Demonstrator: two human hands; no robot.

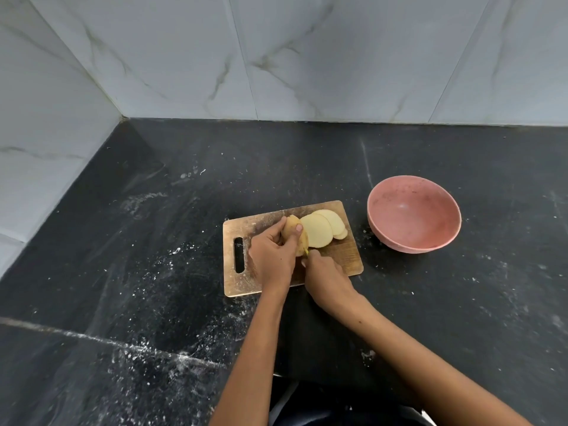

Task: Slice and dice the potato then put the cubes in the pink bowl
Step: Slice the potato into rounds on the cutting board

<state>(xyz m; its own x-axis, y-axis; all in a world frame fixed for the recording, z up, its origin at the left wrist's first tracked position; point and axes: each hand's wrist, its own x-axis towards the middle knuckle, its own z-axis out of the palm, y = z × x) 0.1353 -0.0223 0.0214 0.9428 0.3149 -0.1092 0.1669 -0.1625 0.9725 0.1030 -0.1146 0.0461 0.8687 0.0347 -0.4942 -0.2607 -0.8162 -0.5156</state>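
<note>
Starting at the left end of the wooden cutting board (292, 247), its handle slot sits just left of your left hand (272, 256). That hand rests on the board with its fingers (297, 229) curled round the unpeeled remainder of the potato (294, 232), pinning it down on the board's middle. Just right of that, your right hand (327, 279) crosses the board's near edge, fingers closed round something at the potato's near end; only a small yellowish bit shows there, and you cannot tell from this view what it is. Right of the potato, three pale slices (322, 230) lie fanned and overlapping on the board's far right part, the nearest one touching the uncut piece. Beyond the board's right edge, apart from it, the pink bowl (413, 213) stands upright on the dark, flour-dusted tabletop (138, 272).
</note>
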